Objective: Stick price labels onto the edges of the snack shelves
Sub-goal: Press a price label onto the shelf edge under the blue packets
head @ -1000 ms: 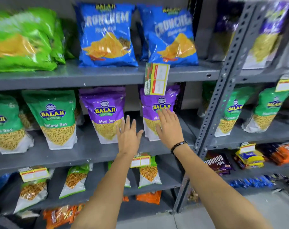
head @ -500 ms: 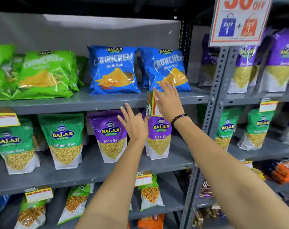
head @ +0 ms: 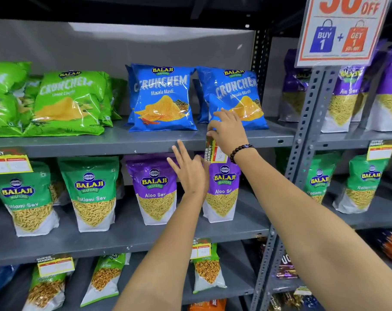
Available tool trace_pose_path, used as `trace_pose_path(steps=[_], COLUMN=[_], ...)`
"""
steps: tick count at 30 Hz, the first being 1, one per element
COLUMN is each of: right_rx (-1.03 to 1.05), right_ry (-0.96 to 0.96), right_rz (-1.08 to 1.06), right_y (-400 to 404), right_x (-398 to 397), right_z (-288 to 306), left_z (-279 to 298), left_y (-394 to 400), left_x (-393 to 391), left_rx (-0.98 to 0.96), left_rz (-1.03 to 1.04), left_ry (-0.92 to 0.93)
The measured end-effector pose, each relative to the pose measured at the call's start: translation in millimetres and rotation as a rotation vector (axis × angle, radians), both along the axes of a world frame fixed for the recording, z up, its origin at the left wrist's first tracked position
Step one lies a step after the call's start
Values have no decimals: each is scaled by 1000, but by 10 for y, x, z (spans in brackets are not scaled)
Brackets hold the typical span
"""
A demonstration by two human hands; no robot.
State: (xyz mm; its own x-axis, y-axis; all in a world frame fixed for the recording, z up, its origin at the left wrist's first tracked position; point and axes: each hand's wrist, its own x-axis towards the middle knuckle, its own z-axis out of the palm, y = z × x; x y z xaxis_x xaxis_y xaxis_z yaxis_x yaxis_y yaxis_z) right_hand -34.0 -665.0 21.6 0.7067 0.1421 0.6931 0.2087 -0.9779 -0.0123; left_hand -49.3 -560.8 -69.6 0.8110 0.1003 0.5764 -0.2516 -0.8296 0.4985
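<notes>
A yellow, red and green price label (head: pixel 213 153) hangs on end from the front edge of the upper grey shelf (head: pixel 101 149), below the blue Crunchem bags (head: pixel 161 97). My right hand (head: pixel 229 131) lies over the label's top, thumb and fingers holding it against the shelf edge; most of the label is hidden by the hand and wrist. My left hand (head: pixel 188 171) is open with fingers spread, just below and left of the label, in front of the purple Aloo Sev pouches (head: pixel 155 189). It holds nothing.
Other price labels hang on shelf edges at the left (head: pixel 10 163), right (head: pixel 380 150) and lower down (head: pixel 200 248). A perforated grey upright (head: pixel 302 135) divides the two shelf bays. A "50% off" sign (head: pixel 340 30) hangs at the top right.
Both hands rose from the middle shelf to the upper shelf edge. My right hand has come onto the label. The view tilted upward.
</notes>
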Motion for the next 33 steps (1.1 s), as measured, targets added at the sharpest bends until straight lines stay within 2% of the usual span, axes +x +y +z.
trace_pose_path(steps=[10, 16, 22, 26, 30, 33], right_rx=[77, 175, 223, 321, 447, 496], right_ry=[7, -13, -13, 9, 98, 158], right_rz=[-4, 14, 23, 46, 114, 137], right_y=[-109, -159, -190, -249, -297, -277], right_x=[-48, -87, -100, -124, -176, -180], right_z=[2, -64, -108, -171, -313, -410], left_z=[22, -25, -18, 10, 134, 263], left_y=[-121, -96, -77, 66, 346, 524], left_x=[73, 70, 24, 0, 43, 127], left_rx=[-70, -8, -43, -53, 40, 174], left_rz=[43, 50, 36, 18, -39, -131], left_ry=[-8, -15, -38, -107, -212, -185])
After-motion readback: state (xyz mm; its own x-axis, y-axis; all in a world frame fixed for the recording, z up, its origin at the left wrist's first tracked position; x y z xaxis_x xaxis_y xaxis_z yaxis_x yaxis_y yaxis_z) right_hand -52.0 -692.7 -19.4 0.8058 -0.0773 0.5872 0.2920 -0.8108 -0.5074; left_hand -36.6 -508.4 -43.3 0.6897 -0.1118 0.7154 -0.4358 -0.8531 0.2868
